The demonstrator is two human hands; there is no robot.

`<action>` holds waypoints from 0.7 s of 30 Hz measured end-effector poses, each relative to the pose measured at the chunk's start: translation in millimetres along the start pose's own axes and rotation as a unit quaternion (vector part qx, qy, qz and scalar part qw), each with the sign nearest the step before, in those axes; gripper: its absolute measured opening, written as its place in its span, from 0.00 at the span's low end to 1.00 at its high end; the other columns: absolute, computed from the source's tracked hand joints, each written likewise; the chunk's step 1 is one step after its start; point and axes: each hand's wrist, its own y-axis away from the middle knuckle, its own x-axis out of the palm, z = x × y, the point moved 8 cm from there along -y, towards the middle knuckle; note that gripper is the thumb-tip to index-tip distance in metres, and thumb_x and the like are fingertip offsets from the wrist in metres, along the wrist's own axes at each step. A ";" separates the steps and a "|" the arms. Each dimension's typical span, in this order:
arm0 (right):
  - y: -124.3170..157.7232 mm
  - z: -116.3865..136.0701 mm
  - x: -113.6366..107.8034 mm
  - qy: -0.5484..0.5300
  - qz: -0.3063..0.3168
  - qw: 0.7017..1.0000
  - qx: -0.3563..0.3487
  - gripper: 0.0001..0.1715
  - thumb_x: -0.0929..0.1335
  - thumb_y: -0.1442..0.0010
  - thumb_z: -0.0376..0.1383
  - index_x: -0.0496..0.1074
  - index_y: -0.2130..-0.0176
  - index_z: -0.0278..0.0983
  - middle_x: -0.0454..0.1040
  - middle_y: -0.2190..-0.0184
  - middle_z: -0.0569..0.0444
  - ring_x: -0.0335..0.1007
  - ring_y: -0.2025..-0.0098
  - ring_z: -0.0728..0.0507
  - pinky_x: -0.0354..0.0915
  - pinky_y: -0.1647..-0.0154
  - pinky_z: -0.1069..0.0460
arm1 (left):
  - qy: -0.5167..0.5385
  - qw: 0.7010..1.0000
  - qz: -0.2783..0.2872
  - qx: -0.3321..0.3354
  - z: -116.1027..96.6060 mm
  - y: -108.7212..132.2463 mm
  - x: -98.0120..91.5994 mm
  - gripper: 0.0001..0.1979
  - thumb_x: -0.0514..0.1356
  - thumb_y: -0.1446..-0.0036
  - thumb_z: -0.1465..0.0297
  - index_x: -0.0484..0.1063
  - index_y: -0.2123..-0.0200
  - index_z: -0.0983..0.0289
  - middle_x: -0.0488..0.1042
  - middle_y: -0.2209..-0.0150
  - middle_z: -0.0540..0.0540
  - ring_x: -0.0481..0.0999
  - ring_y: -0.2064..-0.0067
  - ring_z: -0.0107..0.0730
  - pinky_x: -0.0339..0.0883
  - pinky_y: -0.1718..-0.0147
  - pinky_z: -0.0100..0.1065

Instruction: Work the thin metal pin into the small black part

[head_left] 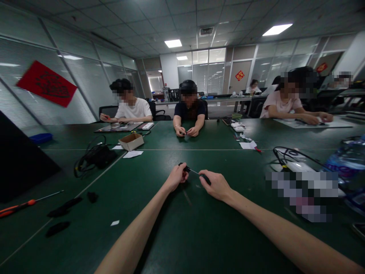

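In the middle of the green table, my right hand is wrapped round the dark handle of a screwdriver. Its thin metal shaft points left toward my left hand. Between the closed fingers of that hand is a small black part, mostly covered, so its kind does not show. The screwdriver's tip meets or nearly meets this part; I cannot tell whether it is seated in it. Both hands are held just above the tabletop.
An orange-and-black screwdriver, several black pieces and a white scrap lie at left. Beyond them are black cables and a cardboard box. A water bottle stands right. Several people sit across the table, one opposite.
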 end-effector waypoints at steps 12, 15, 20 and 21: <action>0.0 1.0 2.8 0.018 -0.002 1.000 -0.019 0.17 0.58 0.35 0.40 0.67 0.51 0.39 0.73 0.65 0.52 0.69 0.67 0.48 0.63 0.64 0.54 | -0.024 0.999 -0.025 0.032 -6.6 2.1 -1.3 0.25 0.49 0.44 0.52 0.63 0.81 0.67 0.63 0.85 0.53 0.55 0.86 0.20 0.45 0.86 0.25; 1.0 2.7 4.7 0.022 0.006 0.999 -0.033 0.16 0.59 0.36 0.40 0.68 0.52 0.39 0.73 0.65 0.52 0.69 0.68 0.48 0.63 0.64 0.54 | -0.028 0.999 -0.014 0.044 -11.2 4.1 1.5 0.24 0.48 0.44 0.52 0.64 0.76 0.67 0.65 0.84 0.53 0.57 0.86 0.21 0.45 0.87 0.25; 1.5 6.8 7.7 0.021 0.024 0.998 -0.049 0.16 0.59 0.36 0.40 0.69 0.52 0.40 0.74 0.66 0.53 0.69 0.68 0.49 0.63 0.64 0.54 | -0.045 0.998 -0.028 0.045 -15.7 6.6 3.1 0.24 0.49 0.45 0.49 0.63 0.74 0.66 0.59 0.85 0.48 0.55 0.86 0.20 0.44 0.87 0.23; 1.4 7.0 7.8 0.020 0.025 0.998 -0.048 0.16 0.59 0.36 0.40 0.69 0.52 0.39 0.74 0.66 0.53 0.69 0.68 0.49 0.63 0.65 0.54 | -0.048 0.997 -0.033 0.046 -16.5 6.9 3.2 0.24 0.49 0.45 0.49 0.63 0.74 0.66 0.56 0.85 0.46 0.54 0.86 0.19 0.43 0.87 0.23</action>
